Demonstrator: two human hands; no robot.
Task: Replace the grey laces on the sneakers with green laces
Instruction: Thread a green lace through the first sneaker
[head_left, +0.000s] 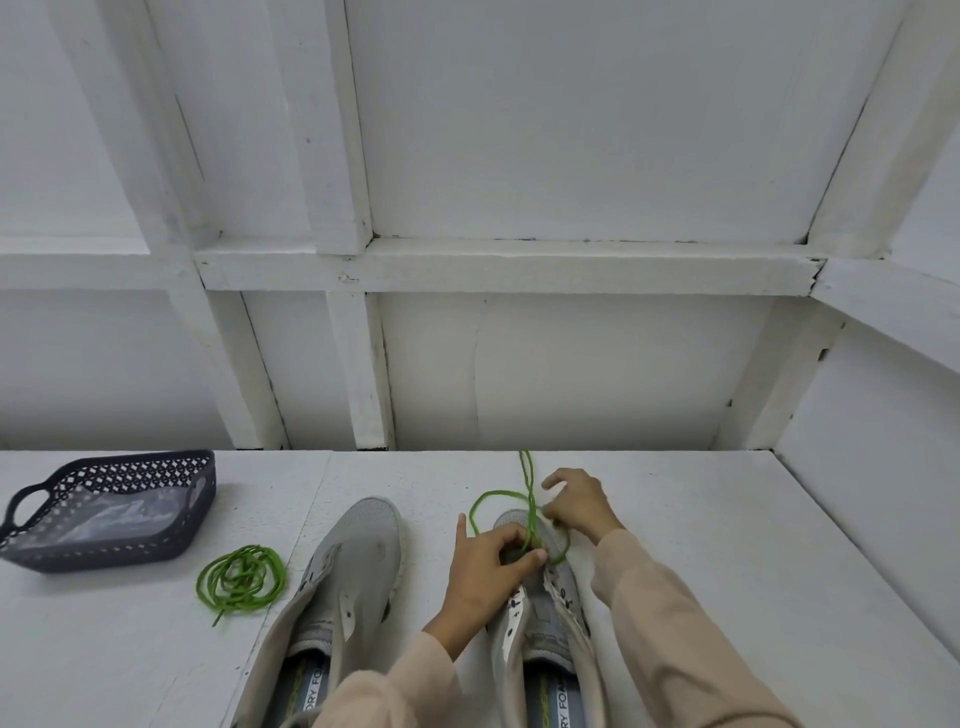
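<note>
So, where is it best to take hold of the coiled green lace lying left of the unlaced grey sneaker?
Pinch the free tip sticking out at the near-left edge of the coiled green shoelace, coming from above on that side. The loops overlap, so grabbing the middle would probably lift a tangle.

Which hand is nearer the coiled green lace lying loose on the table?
Left. Both pinch the threaded green lace on the right-hand sneaker; the left hand is on its side toward the coiled green lace, the right hand at its far side.
</note>
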